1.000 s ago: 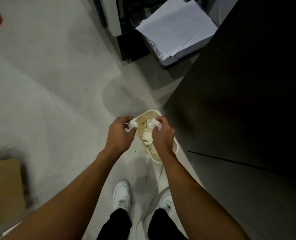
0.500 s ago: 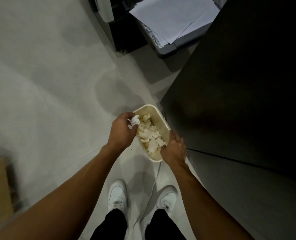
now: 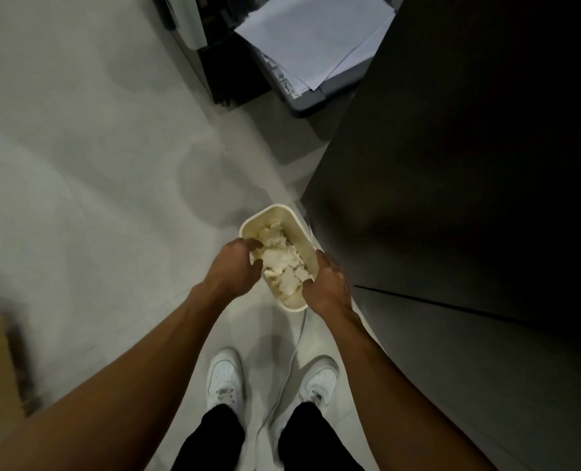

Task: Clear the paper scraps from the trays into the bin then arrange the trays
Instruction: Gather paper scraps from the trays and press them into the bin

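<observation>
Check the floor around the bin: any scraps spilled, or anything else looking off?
No scraps show on the floor; the paper scraps sit inside the bin. Two small things: a white cable trails across the floor between the shoes, and the sheets on the grey machine are fanned unevenly.

No legible text, label, brand, number or sign can be made out. Small dark printed marks are seen on the grey device (image 3: 302, 93) at the upper centre of the frame, below the white paper sheets (image 3: 312, 39), but they are too small and blurred to be read.
</observation>
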### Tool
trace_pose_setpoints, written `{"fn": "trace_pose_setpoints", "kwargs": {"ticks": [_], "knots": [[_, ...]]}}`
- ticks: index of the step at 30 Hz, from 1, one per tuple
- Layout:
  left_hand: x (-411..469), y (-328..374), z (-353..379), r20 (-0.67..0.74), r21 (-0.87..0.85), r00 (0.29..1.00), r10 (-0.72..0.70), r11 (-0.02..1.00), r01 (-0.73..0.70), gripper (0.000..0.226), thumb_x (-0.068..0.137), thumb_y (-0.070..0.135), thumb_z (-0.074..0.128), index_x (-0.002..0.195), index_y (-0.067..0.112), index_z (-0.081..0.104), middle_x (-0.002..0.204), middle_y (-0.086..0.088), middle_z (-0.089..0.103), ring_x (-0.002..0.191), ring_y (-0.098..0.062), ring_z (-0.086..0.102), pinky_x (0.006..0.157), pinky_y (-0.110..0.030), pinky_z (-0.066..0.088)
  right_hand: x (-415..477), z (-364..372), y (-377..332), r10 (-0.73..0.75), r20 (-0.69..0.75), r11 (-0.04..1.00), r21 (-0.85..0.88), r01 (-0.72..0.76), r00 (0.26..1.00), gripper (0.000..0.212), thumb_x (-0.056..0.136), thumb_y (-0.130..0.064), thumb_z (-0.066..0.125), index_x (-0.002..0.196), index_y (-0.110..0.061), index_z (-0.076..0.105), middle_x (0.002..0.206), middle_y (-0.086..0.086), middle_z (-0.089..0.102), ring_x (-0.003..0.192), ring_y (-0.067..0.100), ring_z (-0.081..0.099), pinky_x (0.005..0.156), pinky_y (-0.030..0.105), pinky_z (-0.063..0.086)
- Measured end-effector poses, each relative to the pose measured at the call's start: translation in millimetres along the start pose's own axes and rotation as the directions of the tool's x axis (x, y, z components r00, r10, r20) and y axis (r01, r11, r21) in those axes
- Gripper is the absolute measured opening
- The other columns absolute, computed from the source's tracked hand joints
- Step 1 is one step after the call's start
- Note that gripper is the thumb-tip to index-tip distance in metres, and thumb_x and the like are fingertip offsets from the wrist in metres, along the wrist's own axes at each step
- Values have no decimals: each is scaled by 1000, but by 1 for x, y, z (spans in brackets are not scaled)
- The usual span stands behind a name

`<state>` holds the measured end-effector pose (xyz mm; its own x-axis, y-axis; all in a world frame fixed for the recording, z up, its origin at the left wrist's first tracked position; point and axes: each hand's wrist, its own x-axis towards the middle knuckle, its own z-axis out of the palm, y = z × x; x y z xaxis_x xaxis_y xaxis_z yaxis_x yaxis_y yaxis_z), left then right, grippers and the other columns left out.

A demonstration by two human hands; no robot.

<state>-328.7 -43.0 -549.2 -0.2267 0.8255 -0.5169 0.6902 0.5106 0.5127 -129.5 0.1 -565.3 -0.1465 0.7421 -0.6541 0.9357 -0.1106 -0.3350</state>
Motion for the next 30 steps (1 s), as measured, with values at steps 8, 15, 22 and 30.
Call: {"fn": "trace_pose_setpoints", "kwargs": {"ticks": [8,15,22,30], "knots": [[-62,55,-76,-80,-129,997,5,992,-15,35,92,20,69,127,13,69,119,-7,71,106,-23,67,96,-35,54,-79,-70,-57,-63,-79,984,161,75,995,67,96,-28,65,156,-24,37,156,4,45,145,27,41,116,44,40],[-130,134,-165,-142,-227,987,79,967,-111,32,94,20,69,126,15,68,117,1,71,101,-16,66,90,-29,53,-173,-161,-112,-74,-201,904,401,151,977,63,97,-22,67,154,-32,44,148,2,52,136,23,48,107,40,47],[-186,210,-253,-236,-265,960,149,941,-211,30,96,20,66,126,22,67,116,8,69,102,-9,64,93,-27,51,-265,-260,-156,-92,-444,762,545,350,891,57,92,-15,69,146,-28,56,138,-9,64,123,6,59,110,33,49],[-229,331,-322,-339,-262,860,381,840,-476,28,93,18,70,121,21,70,107,7,71,96,-6,66,85,-15,50,-349,-375,-153,-36,-649,645,566,513,760,50,95,-18,70,143,-27,58,130,-11,65,117,1,59,97,23,52]]}}
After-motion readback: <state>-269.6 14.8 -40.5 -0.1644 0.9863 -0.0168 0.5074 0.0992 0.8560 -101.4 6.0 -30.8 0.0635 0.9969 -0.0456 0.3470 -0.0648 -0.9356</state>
